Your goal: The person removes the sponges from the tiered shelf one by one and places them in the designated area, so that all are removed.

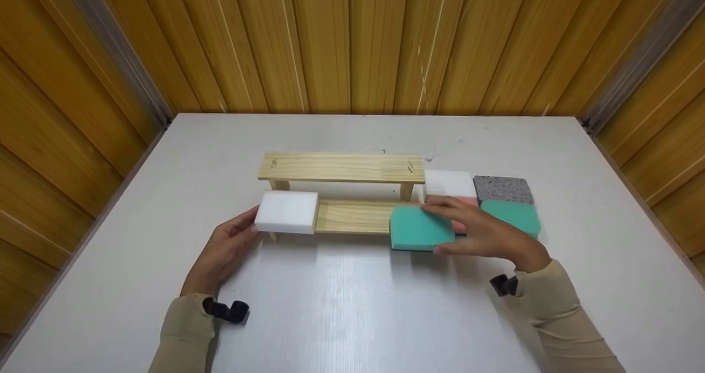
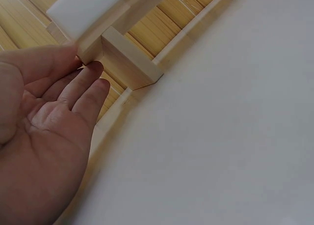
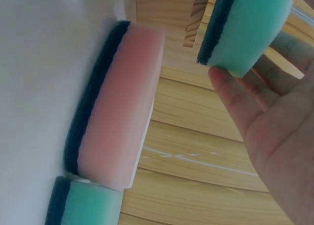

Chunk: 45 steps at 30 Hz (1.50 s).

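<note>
A two-tier wooden rack (image 1: pixel 352 217) stands on the table, with a white sponge (image 1: pixel 286 212) on the left end of its lower step. My left hand (image 1: pixel 227 247) is at that end; in the left wrist view its thumb and fingers pinch the end of the step just below the white sponge. My right hand (image 1: pixel 478 231) grips a green sponge (image 1: pixel 421 228) between thumb and fingers, over the right end of the lower step. The right wrist view shows a dark scouring layer (image 3: pixel 218 26) on this sponge's underside.
Right of the rack, other sponges lie grouped: a white one (image 1: pixel 449 183), a grey speckled one (image 1: pixel 504 189), a green one (image 1: pixel 512 217) and a pink one (image 3: pixel 122 107), partly hidden behind my right hand in the head view. Yellow wood-look panels (image 1: pixel 352 42) enclose the white table (image 1: pixel 341 307).
</note>
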{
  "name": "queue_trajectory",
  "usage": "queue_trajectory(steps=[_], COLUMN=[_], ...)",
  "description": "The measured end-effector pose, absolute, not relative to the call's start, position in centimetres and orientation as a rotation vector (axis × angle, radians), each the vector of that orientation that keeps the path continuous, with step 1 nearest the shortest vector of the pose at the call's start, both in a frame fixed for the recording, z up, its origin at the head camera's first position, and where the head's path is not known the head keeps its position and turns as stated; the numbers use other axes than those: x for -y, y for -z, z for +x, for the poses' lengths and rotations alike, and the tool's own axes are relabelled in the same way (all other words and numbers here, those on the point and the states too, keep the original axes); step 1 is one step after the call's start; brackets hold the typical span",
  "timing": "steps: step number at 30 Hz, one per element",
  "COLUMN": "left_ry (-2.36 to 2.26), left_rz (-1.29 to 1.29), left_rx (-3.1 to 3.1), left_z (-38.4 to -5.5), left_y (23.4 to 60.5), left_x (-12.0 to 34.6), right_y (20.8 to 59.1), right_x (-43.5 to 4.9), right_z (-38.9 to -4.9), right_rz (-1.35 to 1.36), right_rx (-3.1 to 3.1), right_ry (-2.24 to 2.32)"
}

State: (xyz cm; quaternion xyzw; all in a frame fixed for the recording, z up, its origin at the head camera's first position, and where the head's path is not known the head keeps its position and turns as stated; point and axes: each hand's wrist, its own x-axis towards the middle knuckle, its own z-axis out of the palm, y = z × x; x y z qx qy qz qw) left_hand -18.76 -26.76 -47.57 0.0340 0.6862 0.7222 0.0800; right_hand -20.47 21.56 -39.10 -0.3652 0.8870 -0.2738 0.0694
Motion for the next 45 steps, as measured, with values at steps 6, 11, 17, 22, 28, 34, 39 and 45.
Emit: queue_trajectory(steps=[6,11,17,22,28,34,39,45], left_ry=[-2.165,-2.157,-2.156,-2.151,-2.138,-2.138,-2.154,-2.164], left_rz=[0.096,0.081,0.081,0.097,0.112,0.116,0.09,0.047], left_rx=[-2.043,-2.053,-2.054,-2.065,-2.082,-2.071,-2.051,-2.028], left_z=[-18.8,-18.8,-18.8,-18.8,-18.8,-18.8,-18.8,-18.8], left_y=[47.6,47.5,47.6,47.7,47.7,47.6,47.6,47.5], left_x=[26.7,26.7,26.8,26.9,26.9,26.9,26.9,26.8], right_y=[39.2,39.4,39.5,39.7,39.7,39.9,40.1,39.9], right_x=[-22.1,-22.6,-23.3,-23.8,-24.6,-25.3,-25.7,-25.9], right_z=[-20.3,-20.1,-19.9,-19.7,-19.3,-19.0,-19.0,-19.0], right_rz=[-1.122,-1.126,-1.138,-1.094,-1.041,-1.006,-1.004,-1.025], right_rx=[-2.672,-2.685,-2.734,-2.729,-2.768,-2.798,-2.806,-2.795], right_ry=[0.841,0.846,0.801,0.784,0.757,0.754,0.759,0.79])
